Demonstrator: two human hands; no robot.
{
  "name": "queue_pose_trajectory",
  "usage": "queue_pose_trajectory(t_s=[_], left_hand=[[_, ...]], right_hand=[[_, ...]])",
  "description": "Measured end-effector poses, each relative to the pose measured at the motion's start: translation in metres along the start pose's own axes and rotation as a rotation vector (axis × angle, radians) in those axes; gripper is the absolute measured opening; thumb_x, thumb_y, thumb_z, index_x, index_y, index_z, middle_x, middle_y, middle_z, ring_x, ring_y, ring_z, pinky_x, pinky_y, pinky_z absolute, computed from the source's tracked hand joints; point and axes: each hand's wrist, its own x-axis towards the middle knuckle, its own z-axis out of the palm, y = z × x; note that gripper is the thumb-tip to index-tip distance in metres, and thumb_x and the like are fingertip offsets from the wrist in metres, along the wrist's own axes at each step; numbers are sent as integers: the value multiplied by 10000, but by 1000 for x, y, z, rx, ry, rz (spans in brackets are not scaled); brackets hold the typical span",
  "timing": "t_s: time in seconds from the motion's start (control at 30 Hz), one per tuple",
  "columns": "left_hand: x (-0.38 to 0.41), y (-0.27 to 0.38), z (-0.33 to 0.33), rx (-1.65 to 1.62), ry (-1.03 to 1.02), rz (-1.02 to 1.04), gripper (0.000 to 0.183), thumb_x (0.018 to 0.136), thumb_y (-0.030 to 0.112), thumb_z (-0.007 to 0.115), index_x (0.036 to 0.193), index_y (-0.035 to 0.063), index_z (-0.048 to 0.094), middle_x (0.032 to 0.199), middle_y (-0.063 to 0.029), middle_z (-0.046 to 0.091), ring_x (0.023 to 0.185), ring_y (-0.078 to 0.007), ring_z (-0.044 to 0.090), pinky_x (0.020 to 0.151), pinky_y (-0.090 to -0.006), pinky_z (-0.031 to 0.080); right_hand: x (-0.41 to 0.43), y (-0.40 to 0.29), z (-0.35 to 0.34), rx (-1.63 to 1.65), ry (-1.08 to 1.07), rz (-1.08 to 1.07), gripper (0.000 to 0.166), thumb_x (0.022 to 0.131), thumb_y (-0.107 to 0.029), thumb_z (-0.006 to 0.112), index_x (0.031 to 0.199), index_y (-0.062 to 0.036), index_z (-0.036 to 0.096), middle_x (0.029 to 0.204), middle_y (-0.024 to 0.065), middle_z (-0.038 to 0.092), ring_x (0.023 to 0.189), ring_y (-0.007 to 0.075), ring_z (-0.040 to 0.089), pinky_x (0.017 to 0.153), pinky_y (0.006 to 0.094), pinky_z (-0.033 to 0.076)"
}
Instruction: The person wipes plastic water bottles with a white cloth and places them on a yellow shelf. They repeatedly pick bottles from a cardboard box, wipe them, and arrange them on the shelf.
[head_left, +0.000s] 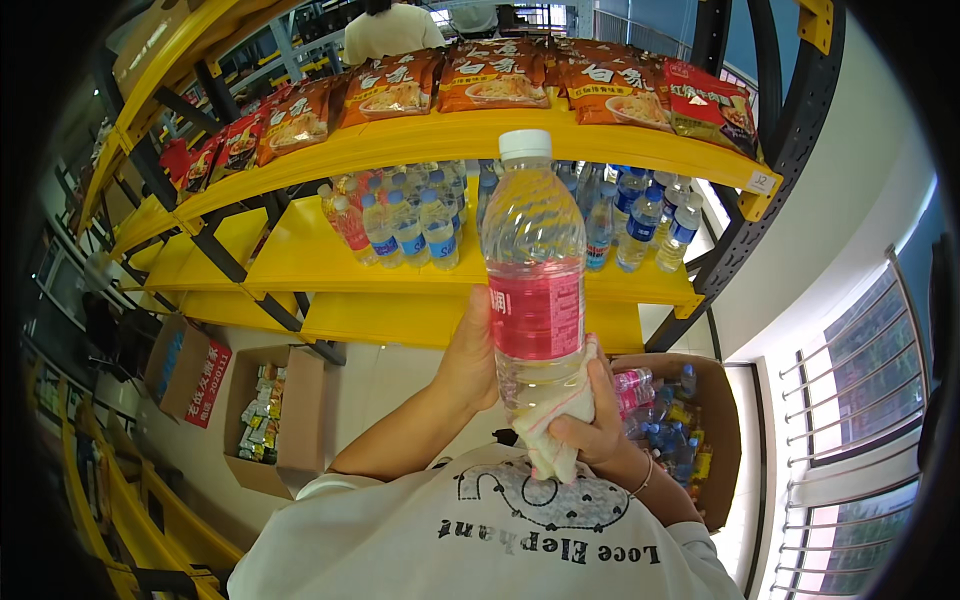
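A large clear plastic bottle (534, 217) with a white cap and a pink label stands upright before my chest. My left hand (474, 360) grips its left side at the label, the fingers partly hidden behind it. With my right hand (592, 420) I press a white cloth (551, 435) against the bottle's lower right side; the cloth covers part of the base. Behind the bottle, a yellow metal shelf (292, 259) holds small water bottles (411, 232) with blue caps and others with pale caps.
Orange and red instant-noodle packets (495, 79) line the upper yellow shelf. A cardboard box of bottles (724, 442) stands at the right, another with small packets (304, 420) at the left. Barred windows (862, 352) lie far right. Another person (394, 34) is beyond the rack.
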Motion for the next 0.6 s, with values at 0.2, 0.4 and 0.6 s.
queue_pose_trajectory(t_s=[0.2,0.4,0.6], left_hand=[[-2,16,-12,144,257,15,582,820,525,206,1135,72,391,1065,-82,489,954,-214,492,814,-355,404],[-13,32,-26,1,157,-64,617,789,565,249,1125,70,398,1062,-93,487,957,-217,491,820,-357,399],[-29,42,-55,313,168,-39,618,717,514,492,1136,73,381,1060,-110,479,961,-202,490,816,-336,419]], right_hand=[[12,17,6,-581,-54,-470,399,584,-84,677,943,-220,568,1193,114,348,1105,365,333,856,406,381],[10,14,35,-453,-148,-236,382,616,-81,642,978,-160,545,1206,152,334,1118,390,304,873,431,352],[84,14,63,-138,-236,-59,338,705,-116,565,1037,-96,500,1279,164,249,1181,413,170,938,436,230]])
